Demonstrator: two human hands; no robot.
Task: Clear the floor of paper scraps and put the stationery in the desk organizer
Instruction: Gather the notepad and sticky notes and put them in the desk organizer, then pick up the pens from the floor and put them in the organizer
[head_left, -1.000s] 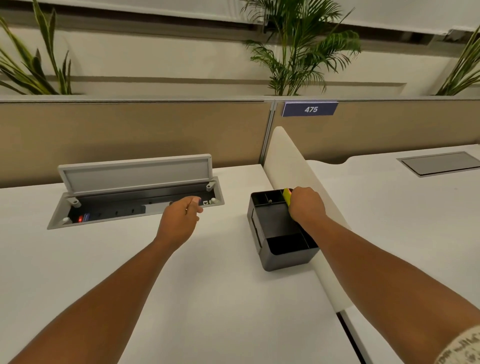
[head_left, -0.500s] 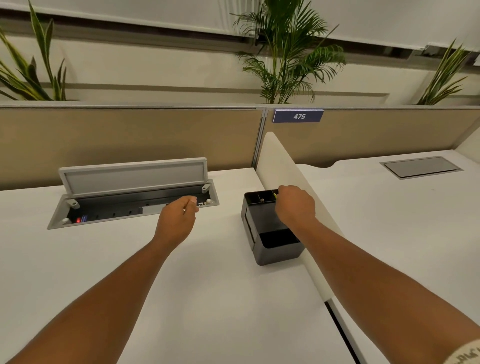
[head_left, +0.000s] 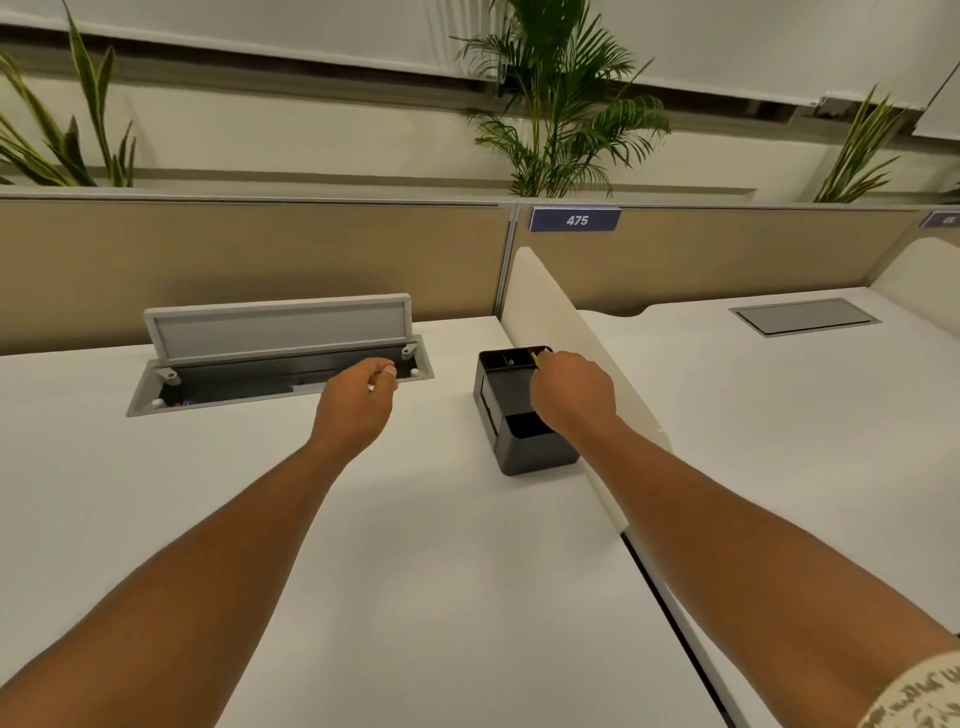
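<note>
White office desk, two hands over it, black desk organizer at the side divider.

Surface: white desk (head_left: 415, 545), tan back partition (head_left: 260, 260) with plaque "475" (head_left: 575, 220), palm plant (head_left: 561, 104) behind. Desk organizer (head_left: 511, 415) stands on the desk, touching the cream side divider (head_left: 561, 332). Right hand (head_left: 571, 397) above its rear compartments, fingers curled, pinching a thin yellow-green item (head_left: 535, 359); the item is mostly hidden, kind unclear. Left hand (head_left: 358, 402) near the open cable tray (head_left: 280, 374), fingers curled; whether it holds anything cannot be told. Tray lid (head_left: 278, 327) raised. Tray interior dark. Neighbouring desk has a closed hatch (head_left: 804, 317).
</note>
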